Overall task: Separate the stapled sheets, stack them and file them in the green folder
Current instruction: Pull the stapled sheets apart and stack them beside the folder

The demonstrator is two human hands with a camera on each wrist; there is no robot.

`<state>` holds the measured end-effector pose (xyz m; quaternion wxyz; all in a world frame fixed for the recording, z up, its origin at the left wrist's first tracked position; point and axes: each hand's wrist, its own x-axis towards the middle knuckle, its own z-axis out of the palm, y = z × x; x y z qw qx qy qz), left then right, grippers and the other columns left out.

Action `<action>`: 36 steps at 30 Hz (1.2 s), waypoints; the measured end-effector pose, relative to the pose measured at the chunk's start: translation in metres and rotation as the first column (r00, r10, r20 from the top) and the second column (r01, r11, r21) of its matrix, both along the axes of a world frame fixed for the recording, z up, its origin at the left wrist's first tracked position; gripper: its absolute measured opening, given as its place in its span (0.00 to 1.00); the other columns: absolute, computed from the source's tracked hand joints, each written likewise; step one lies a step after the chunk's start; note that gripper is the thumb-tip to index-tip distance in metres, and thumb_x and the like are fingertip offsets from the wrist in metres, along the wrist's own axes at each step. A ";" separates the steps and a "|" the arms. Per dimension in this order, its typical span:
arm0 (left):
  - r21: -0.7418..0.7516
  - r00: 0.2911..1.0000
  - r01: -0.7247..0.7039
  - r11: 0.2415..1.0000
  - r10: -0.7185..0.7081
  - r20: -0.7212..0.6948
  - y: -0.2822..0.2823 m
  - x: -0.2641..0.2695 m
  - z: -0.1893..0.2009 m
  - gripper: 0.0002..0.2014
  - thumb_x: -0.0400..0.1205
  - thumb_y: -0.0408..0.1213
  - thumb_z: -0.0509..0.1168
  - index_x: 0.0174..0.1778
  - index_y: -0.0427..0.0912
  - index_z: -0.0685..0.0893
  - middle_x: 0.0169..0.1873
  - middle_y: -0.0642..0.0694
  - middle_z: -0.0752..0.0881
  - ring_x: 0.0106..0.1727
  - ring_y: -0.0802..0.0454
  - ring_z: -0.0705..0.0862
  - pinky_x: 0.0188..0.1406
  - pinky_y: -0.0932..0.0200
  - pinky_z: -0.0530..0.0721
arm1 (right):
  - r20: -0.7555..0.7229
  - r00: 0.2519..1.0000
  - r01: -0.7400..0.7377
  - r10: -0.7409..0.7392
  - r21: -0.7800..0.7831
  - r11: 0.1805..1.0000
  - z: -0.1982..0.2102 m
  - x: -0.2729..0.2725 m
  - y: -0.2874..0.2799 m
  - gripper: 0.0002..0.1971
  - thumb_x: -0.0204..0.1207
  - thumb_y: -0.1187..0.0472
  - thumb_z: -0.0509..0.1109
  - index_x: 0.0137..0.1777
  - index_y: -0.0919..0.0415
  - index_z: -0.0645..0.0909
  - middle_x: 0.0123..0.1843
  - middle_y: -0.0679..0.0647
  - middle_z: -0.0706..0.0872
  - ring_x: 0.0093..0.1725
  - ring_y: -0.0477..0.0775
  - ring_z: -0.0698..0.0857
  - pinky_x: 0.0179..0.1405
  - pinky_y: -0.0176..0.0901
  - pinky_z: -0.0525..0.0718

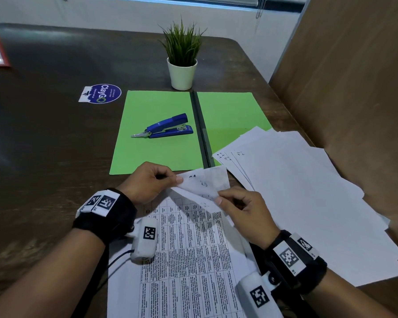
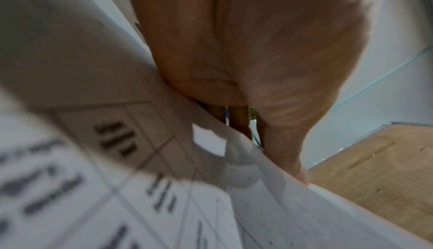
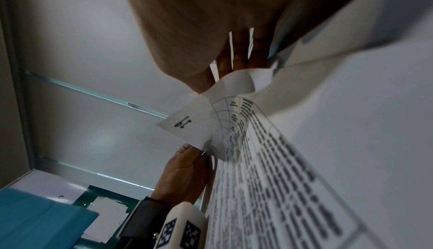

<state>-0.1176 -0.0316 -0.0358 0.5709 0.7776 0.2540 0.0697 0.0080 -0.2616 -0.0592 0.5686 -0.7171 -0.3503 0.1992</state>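
A: How are the stapled sheets point(image 1: 189, 244) being handled?

B: Their far corner is lifted off the bench point(image 1: 55, 145) and pinched from both sides. The left hand point(image 1: 147, 182) is clenched on the upper leaf with thumb and forefinger; the right hand point(image 1: 241, 210) is grasping the leaf beneath in the same way. In the right wrist view a thin glint, judged to be the staple, can be seen at the corner beside the left thumb.

A: How should the pull be made?

B: The grip is best kept close to the fastened corner, and the leaves drawn apart slowly, so that the paper is not torn past the staple hole. The thin sheets are already curled and creased there.

A: And the materials?

B: The sheets are white, limp and printed with a dense table. Loose sheets point(image 1: 296, 191) are fanned untidily at the right, partly over the green folder point(image 1: 156, 125), which lies open and flat beyond the hands, matt card with a dark spine. A blue stapler point(image 1: 170, 128), hard and glossy, rests on its left leaf and would need to be cleared before filing.
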 end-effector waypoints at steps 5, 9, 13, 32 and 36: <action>-0.066 0.996 -0.062 0.996 0.066 0.062 0.000 0.003 -0.003 0.10 0.78 0.40 0.75 0.38 0.36 0.89 0.40 0.39 0.92 0.44 0.52 0.87 0.49 0.58 0.83 | -0.078 0.992 -0.100 0.098 -0.026 0.995 0.008 -0.006 -0.001 0.25 0.80 0.40 0.67 0.29 0.57 0.87 0.35 0.50 0.88 0.34 0.46 0.84 0.39 0.38 0.81; -0.062 0.997 -0.020 0.998 0.024 0.067 0.004 0.002 -0.006 0.12 0.73 0.26 0.80 0.47 0.45 0.90 0.45 0.43 0.93 0.46 0.52 0.90 0.52 0.58 0.86 | -0.097 0.994 -0.049 0.043 -0.054 0.997 0.002 -0.004 0.001 0.09 0.78 0.47 0.74 0.51 0.48 0.91 0.44 0.52 0.91 0.41 0.50 0.88 0.44 0.47 0.87; -0.039 0.997 -0.029 0.999 0.032 0.073 0.003 0.002 -0.005 0.08 0.73 0.28 0.80 0.45 0.36 0.90 0.42 0.41 0.93 0.40 0.54 0.88 0.44 0.62 0.84 | -0.116 0.993 -0.034 0.027 -0.058 0.998 -0.006 -0.001 0.001 0.15 0.71 0.52 0.77 0.58 0.39 0.86 0.46 0.51 0.90 0.43 0.58 0.87 0.50 0.55 0.89; -0.168 0.993 -0.094 0.981 0.104 0.055 -0.002 0.003 -0.002 0.17 0.80 0.42 0.72 0.39 0.28 0.90 0.42 0.40 0.93 0.43 0.61 0.91 0.41 0.67 0.85 | -0.012 1.000 -0.003 0.001 -0.171 0.985 -0.008 0.000 0.000 0.19 0.69 0.40 0.75 0.60 0.43 0.88 0.54 0.36 0.89 0.49 0.46 0.87 0.59 0.52 0.87; -0.075 0.999 -0.004 0.997 0.007 0.050 0.003 0.001 -0.006 0.11 0.72 0.27 0.79 0.48 0.42 0.91 0.47 0.48 0.94 0.50 0.56 0.91 0.50 0.66 0.87 | -0.032 0.999 -0.011 0.006 -0.161 0.987 -0.003 -0.002 0.001 0.15 0.71 0.40 0.74 0.58 0.33 0.85 0.53 0.36 0.88 0.48 0.45 0.86 0.59 0.56 0.87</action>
